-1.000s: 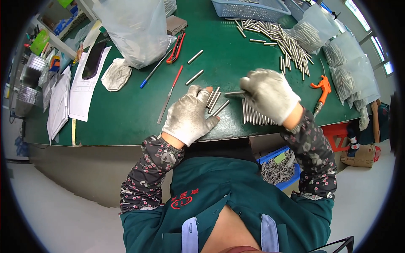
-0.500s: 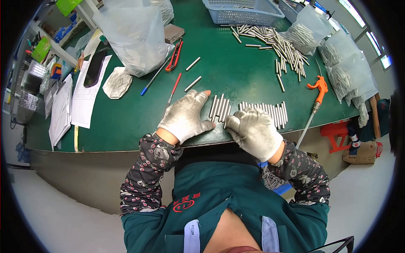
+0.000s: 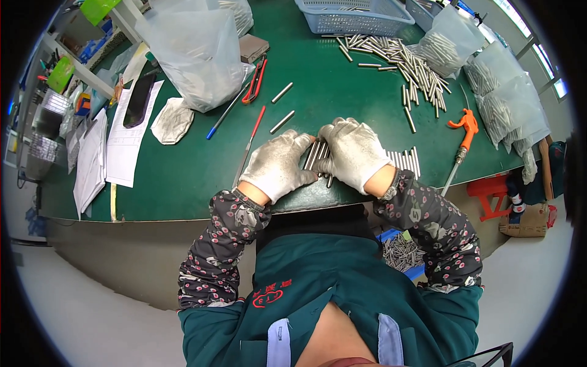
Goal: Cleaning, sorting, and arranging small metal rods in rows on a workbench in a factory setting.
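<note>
Head view: L hand [image 3: 278, 164], gloved, is resting at the left side of a group of metal rods [image 3: 313, 156], thumb and index finger standing apart in a wide C. R hand [image 3: 354, 154], also gloved, is arching over the group's right side, thumb touching the rods; its other fingertips are not showing, so cannot tell if it is gripping any.

Rods btwn the hands are lying approx. parallel on the green tabletop [image 3: 208, 183], nr its front edge.

Handling (est.): each pc. is looking stiff, smooth and fairly light; a bunch is probably weighing noticeably more. Round, polished sides are likely inviting roll and slip, esp. against fabric gloves; breakage is seeming unlikely. Mid-length is probably offering the best hold, w/ the outer rods taking the squeeze and fingers bracing the ends level.

Just R of the R hand, a row of rods [image 3: 408, 162] is lying side by side, partly hidden. Beyond the L hand, an upper loose rod [image 3: 282, 92] and a lower loose rod [image 3: 282, 122] are lying apart; a red-handled file [image 3: 257, 125] is lying just beside that hand.

Farther out, a rod heap [image 3: 413, 64] is spreading in front of a blue basket [image 3: 361, 23]. An orange air gun [image 3: 468, 131] is lying nr filled clear bags [image 3: 512, 110].
</note>
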Demonstrator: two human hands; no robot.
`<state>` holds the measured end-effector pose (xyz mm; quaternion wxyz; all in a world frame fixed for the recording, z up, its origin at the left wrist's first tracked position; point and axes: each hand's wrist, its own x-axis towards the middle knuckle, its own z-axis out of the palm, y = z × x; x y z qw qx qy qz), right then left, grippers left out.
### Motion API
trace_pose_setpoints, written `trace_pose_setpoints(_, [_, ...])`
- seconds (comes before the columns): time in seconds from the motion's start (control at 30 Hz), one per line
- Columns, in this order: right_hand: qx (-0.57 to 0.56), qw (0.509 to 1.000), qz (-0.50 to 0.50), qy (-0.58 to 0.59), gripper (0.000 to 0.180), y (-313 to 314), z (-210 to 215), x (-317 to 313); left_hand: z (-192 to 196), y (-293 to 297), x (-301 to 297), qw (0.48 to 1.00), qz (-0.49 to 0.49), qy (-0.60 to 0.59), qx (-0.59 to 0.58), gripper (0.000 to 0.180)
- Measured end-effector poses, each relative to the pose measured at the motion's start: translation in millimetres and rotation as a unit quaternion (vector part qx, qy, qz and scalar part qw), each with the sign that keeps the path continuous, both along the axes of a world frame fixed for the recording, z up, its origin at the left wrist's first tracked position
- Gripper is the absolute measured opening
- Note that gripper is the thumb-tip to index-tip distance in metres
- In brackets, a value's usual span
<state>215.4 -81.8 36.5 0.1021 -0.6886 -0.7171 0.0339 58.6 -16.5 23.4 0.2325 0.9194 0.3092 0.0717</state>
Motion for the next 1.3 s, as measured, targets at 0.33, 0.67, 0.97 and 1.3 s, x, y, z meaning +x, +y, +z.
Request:
trace_pose_setpoints(0.33, [0.247,0.956,0.103,0.125,0.008,-26,6,-3,8,44,-19,0.977,0.108,-0.177,0.049,0.038])
trace_pose_setpoints(0.67, [0.101,0.972,0.19,-0.095,0.016,-46,-7,-18,6,79,29,0.984,0.125,0.096,0.081,0.059])
trace_pose_setpoints(0.97, [0.134,0.989,0.067,-0.016,0.013,-62,20,27,14,61,21,0.983,0.021,0.114,0.139,0.021])
trace_pose_setpoints(1.3, [0.074,0.997,0.005,0.018,0.038,-72,7,47,15,35,-19,0.975,-0.204,-0.005,0.086,0.028])
